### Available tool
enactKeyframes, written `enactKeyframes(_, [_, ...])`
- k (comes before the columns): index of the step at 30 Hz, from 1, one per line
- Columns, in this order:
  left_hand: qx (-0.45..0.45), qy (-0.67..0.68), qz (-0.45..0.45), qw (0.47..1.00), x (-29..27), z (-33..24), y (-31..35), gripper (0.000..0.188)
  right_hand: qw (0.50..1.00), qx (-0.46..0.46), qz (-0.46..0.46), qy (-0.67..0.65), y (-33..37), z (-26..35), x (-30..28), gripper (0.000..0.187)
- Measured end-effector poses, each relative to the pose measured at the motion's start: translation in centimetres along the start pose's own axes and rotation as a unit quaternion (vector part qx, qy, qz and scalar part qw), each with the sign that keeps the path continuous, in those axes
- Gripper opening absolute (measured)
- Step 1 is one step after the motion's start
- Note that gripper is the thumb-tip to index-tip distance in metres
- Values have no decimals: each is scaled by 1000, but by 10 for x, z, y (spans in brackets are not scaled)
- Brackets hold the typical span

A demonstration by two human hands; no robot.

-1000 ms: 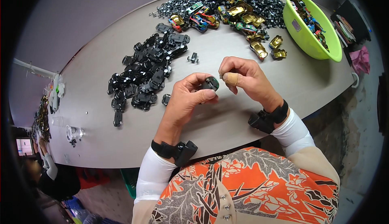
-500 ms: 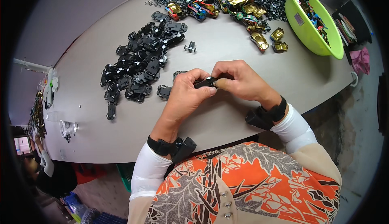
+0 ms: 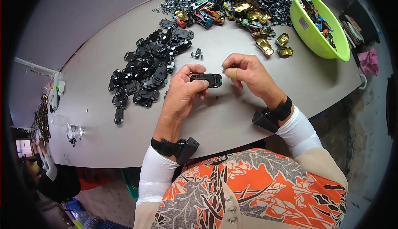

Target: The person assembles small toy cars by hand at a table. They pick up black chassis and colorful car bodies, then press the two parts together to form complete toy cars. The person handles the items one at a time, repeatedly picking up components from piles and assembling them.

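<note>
My left hand [image 3: 181, 91] is closed on a black toy car chassis [image 3: 214, 80], thumb laid across its flat face. A small green spot shows at the chassis's right end. Just right of it, apart from it, my right hand [image 3: 250, 75] has thumb and forefinger pinched together. A tiny light bit shows at those fingertips, too small to name. Beyond my hands a loose wheel axle piece [image 3: 197, 54] lies on the table [image 3: 137, 146]. Left of my left hand spreads a heap of black chassis [image 3: 151, 65].
At the back lie a pile of small wheel parts [image 3: 182, 1] and gold and coloured toy car bodies [image 3: 244, 7]. A lime-green basin [image 3: 344, 49] of car bodies stands at the right. A clear cup [image 3: 74, 132] is at the left, where another person [image 3: 52, 173] works.
My right hand has drawn away from the chassis, to the right. The chassis has turned in my left hand, so its broad face shows.
</note>
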State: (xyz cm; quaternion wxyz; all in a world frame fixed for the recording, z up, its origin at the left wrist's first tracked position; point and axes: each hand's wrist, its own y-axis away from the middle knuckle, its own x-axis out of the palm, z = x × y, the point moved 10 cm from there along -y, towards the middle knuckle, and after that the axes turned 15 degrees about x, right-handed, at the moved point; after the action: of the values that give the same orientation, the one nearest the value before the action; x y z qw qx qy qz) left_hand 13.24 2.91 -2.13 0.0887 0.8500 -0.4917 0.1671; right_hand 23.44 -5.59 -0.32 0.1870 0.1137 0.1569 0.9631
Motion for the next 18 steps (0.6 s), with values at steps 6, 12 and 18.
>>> enactKeyframes(6, [19, 67, -47, 996, -3, 2, 0, 24, 998, -12, 63, 17, 0, -7, 19, 11])
enactKeyframes(12, [60, 64, -8, 996, 14, 0, -2, 23, 997, -54, 41, 22, 7, 8, 11, 7])
enactKeyframes(18, [-18, 24, 100, 995, 30, 10, 10, 23, 996, -67, 53, 30, 10, 18, 5, 5])
